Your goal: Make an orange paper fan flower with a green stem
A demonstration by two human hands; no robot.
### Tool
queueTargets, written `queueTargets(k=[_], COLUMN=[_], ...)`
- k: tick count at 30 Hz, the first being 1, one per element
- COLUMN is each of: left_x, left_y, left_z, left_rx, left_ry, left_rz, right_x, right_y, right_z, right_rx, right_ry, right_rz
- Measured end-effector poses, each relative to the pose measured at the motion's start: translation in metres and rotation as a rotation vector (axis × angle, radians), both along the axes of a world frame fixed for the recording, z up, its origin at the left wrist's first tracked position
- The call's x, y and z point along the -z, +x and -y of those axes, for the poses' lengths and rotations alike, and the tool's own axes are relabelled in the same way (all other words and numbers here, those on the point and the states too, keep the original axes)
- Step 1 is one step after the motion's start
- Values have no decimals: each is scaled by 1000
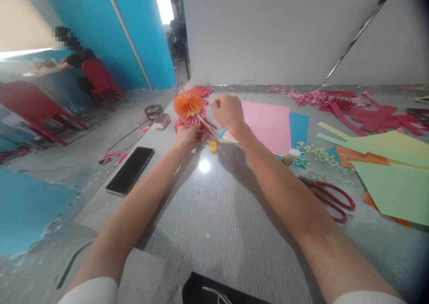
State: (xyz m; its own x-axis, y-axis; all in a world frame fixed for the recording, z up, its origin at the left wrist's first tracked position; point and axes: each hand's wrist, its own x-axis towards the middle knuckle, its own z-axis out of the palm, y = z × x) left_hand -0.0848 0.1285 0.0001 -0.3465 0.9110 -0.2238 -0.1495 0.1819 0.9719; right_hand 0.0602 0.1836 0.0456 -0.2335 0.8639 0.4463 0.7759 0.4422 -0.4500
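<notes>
An orange pleated paper flower (188, 102) with a thin pale-green stem lies on pink paper flowers (181, 122) at the table's far left. My left hand (188, 135) is just below it, fingers curled round the pink paper flowers; its grip is partly hidden. To the right, my right hand (229, 110) is raised over the table with bent fingers pressed together. Whatever it may hold cannot be made out. A small yellow cap (213, 147) sits near my left fingertips. Behind my right wrist lie pink paper (268, 123) and blue paper (299, 130).
A phone (130, 170) and small box (162, 121) lie along the left edge. Red-handled scissors (331, 199), a glue bottle (291, 156), green sheets (395, 188) and red paper scraps (375, 116) occupy the right. A person (78, 58) sits far left near red chairs (103, 78).
</notes>
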Motion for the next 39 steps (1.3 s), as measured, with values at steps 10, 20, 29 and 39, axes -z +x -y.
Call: queueTargets(k=[10, 20, 29, 39], left_x=[-2, 7, 18, 29], left_y=[4, 2, 1, -1], left_z=[5, 4, 2, 0], left_rx=[14, 86, 118, 102], left_ry=[-65, -99, -77, -39], left_rz=[-56, -166, -225, -342], right_x=[66, 69, 6, 22], right_y=[23, 14, 7, -31], right_z=[-36, -44, -28, 9], right_rx=[122, 263, 144, -75], right_ry=[-162, -121, 265, 215], right_rz=[132, 139, -269, -314])
